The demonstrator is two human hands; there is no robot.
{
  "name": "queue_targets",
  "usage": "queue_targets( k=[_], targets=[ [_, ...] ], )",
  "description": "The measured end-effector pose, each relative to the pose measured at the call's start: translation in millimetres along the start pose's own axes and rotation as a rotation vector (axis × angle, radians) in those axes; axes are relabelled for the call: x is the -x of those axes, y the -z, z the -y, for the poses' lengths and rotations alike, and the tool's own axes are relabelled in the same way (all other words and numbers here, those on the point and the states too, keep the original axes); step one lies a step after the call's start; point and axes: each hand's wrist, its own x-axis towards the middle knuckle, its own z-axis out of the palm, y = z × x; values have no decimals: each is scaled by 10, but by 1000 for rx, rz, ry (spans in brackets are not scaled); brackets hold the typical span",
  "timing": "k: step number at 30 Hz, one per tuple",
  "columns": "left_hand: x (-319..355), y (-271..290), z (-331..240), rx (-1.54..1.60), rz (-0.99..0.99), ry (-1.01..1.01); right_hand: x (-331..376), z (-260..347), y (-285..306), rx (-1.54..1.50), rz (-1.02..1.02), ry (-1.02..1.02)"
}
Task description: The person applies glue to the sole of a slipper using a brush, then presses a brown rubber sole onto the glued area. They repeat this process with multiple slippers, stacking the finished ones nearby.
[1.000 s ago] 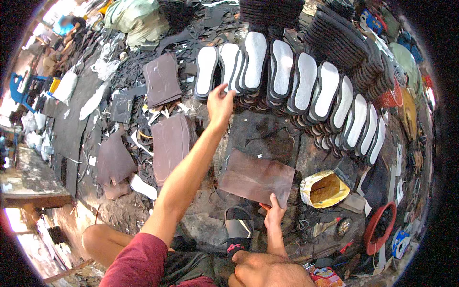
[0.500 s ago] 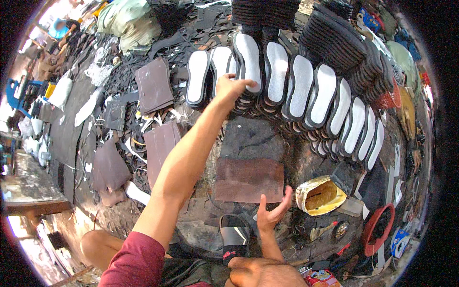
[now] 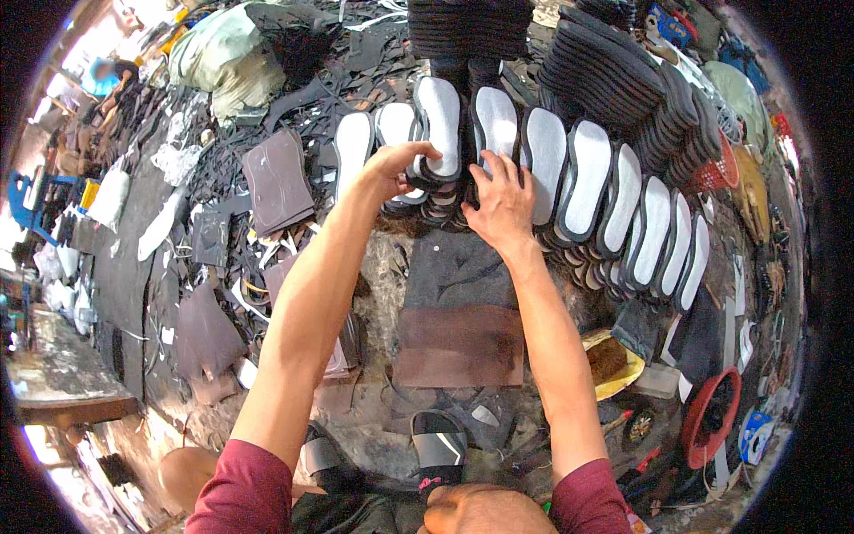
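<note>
White-topped, black-edged shoe soles lie in a curved row of stacks ahead of me. My left hand (image 3: 398, 169) is at the lower left of the third sole (image 3: 438, 120) from the left, its forefinger over the near end. Its thumb and fingers are apart. With fingers spread, my right hand (image 3: 503, 205) reaches over the near end of the neighbouring sole (image 3: 495, 116). I cannot make out whether it presses on that stack. Nearer to me, a brown sheet (image 3: 458, 349) lies on the ground against a dark sheet (image 3: 458, 271).
Tall piles of black soles (image 3: 600, 71) stand behind the row. Brown sheets (image 3: 278, 182) lie at left among dark scraps. To the right are a yellow-rimmed container (image 3: 620, 374) and a red basin (image 3: 712, 418). A person (image 3: 114, 82) is at the far left.
My right hand has moved up and forward from beside the brown sheet to the sole row. The left hand has shifted slightly left and down in the picture. The view has also shifted.
</note>
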Motion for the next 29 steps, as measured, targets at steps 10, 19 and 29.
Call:
queue_targets(
  k=[10, 19, 29],
  targets=[
    [-288, 1048, 87, 449, 136, -117, 66, 424, -38, -19, -291, 32],
    [1070, 1027, 1101, 698, -131, -315, -465, 1035, -873, -129, 73, -470],
    [2384, 1839, 2808, 163, -589, 9, -550, 1216, -681, -322, 64, -502]
  ],
)
